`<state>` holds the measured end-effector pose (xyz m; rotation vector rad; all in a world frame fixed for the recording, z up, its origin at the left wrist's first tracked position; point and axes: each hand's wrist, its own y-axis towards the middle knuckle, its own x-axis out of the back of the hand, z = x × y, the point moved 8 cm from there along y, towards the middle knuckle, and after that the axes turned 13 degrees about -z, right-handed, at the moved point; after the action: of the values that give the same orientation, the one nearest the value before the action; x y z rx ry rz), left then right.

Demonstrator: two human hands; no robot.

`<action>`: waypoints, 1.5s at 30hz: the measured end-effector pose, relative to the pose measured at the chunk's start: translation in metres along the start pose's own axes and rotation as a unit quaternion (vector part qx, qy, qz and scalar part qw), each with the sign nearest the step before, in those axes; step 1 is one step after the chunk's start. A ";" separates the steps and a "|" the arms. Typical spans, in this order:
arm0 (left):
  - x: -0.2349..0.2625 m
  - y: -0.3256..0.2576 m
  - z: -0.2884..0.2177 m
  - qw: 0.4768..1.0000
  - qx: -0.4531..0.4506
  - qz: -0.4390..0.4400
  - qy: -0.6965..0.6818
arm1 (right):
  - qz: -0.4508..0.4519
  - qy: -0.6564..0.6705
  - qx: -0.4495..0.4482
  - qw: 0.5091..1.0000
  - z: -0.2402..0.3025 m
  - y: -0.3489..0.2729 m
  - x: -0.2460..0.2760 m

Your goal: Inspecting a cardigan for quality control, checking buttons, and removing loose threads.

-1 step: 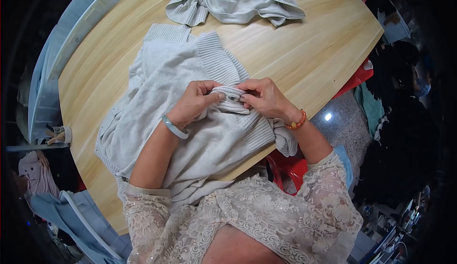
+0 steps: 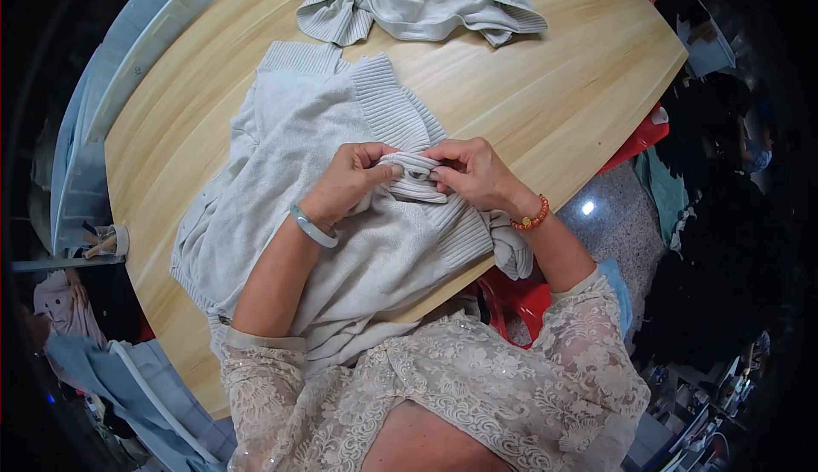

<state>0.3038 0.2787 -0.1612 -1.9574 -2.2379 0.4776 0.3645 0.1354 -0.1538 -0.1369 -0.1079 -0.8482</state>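
Nearest me, the worker's cream lace top, its short sleeves ending above bare forearms that reach forward over the table edge.

Left hand: pale bangle at the wrist; thumb and fingers together, pinching a ribbed band of the light grey knit garment. Right hand: orange beaded bracelet at the wrist; thumb and fingertips likewise closed on the band, at its other side. A dark button shows in the short gap between the two hands. Whether either hand touches the button itself, I cannot tell.

Garment position: spread and rumpled on the wood-grain table, under and around both hands; main body to the left, lower folds close to the worker, a bunched part hanging by the near right edge. Beside that edge, below table level: a red stool, and farther right, speckled floor.

At the left table edge, a small cup with stick-like items. Beyond the garment, apart from it: a second grey garment, folded loosely. Far left, a translucent bin; right side, a dark heap, details unclear.
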 end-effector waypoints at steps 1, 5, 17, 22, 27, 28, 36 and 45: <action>0.001 0.000 0.001 1.000 0.002 -0.001 0.000 | 0.006 0.007 0.003 1.000 0.002 0.000 0.000; -0.002 0.001 0.009 1.000 0.012 0.019 -0.013 | 0.035 0.040 0.081 0.995 0.014 0.000 -0.005; -0.005 -0.008 0.000 0.998 -0.059 0.019 0.010 | 0.092 0.173 -0.079 0.977 -0.007 -0.003 -0.016; -0.011 -0.018 -0.013 0.996 -0.090 -0.007 -0.006 | 0.084 0.206 -0.075 0.972 -0.002 -0.009 -0.018; -0.010 -0.037 -0.021 0.985 -0.155 -0.051 0.059 | 0.063 0.181 -0.097 0.977 -0.002 -0.012 -0.022; -0.002 -0.043 -0.018 0.972 -0.182 -0.087 0.118 | 0.060 0.143 -0.107 0.982 0.000 -0.012 -0.028; 0.010 -0.134 -0.039 0.763 -0.398 -0.259 0.439 | 0.044 0.245 -0.056 0.967 0.025 -0.026 -0.022; 0.119 -0.216 -0.003 0.658 -0.237 -0.366 0.614 | 0.073 0.251 -0.035 0.965 0.030 -0.025 -0.024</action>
<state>0.0835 0.3727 -0.1021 -0.6767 -1.8280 -1.2466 0.3283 0.1419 -0.1257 0.0068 0.4051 -0.7164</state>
